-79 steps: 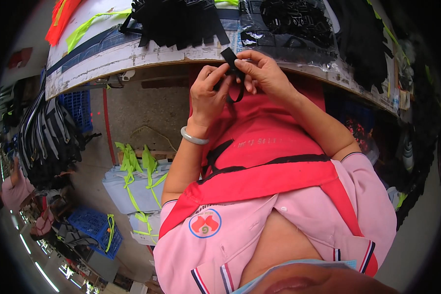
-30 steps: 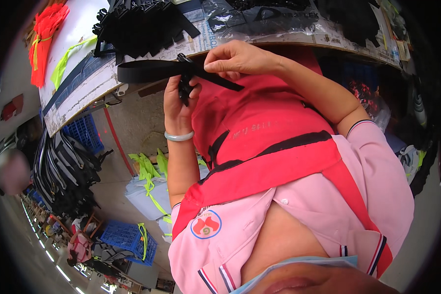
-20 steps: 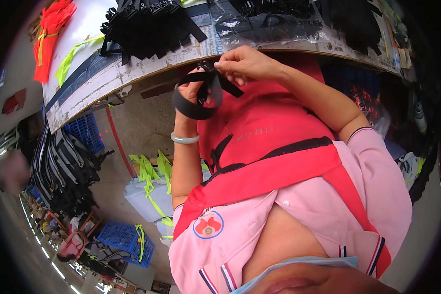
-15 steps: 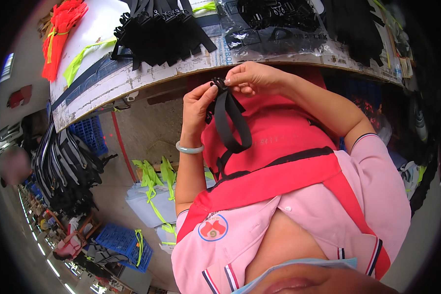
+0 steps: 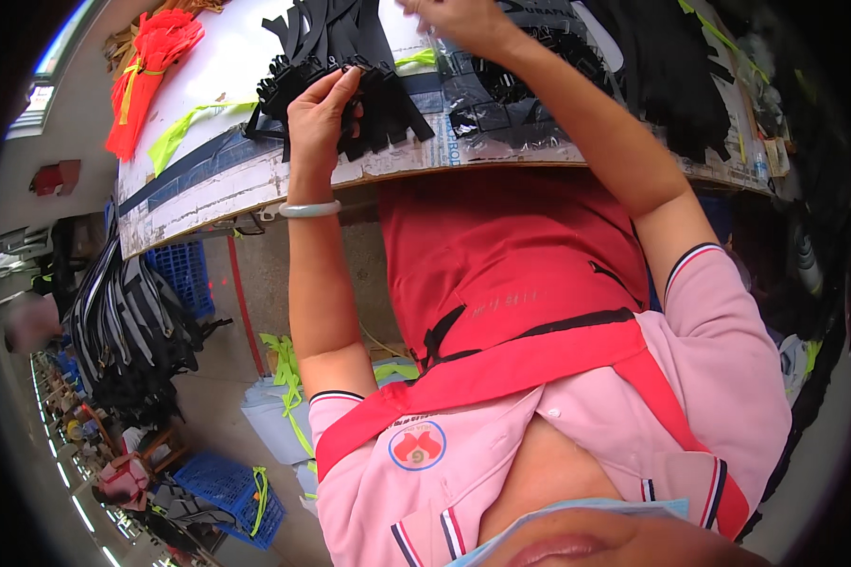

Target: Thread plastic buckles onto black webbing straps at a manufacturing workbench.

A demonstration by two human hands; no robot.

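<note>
My left hand (image 5: 318,118), with a pale bangle on its wrist, is over the near side of a pile of black webbing straps (image 5: 388,99). Thumb and fingers are pinched together on a strap there; it blends into the pile, so its shape is hard to make out. Black plastic buckles (image 5: 279,83) cluster along the pile's left part. Further right, my right hand (image 5: 463,21) reaches over the table at the top edge of the view, near a clear plastic bag (image 5: 511,104) of black buckles. Its fingertips are partly cut off and show no clear hold.
An orange-red bundle (image 5: 151,80) tied in yellow lies at the table's far left, with a neon-yellow strip (image 5: 184,132) beside it. More black straps (image 5: 671,76) lie at the right. Left of the table hang dark straps (image 5: 128,321); blue crates (image 5: 222,482) stand on the floor.
Both hands have moved up from my lap to over the table, and apart. The looped black strap and buckle they held together no longer hang before my apron.
</note>
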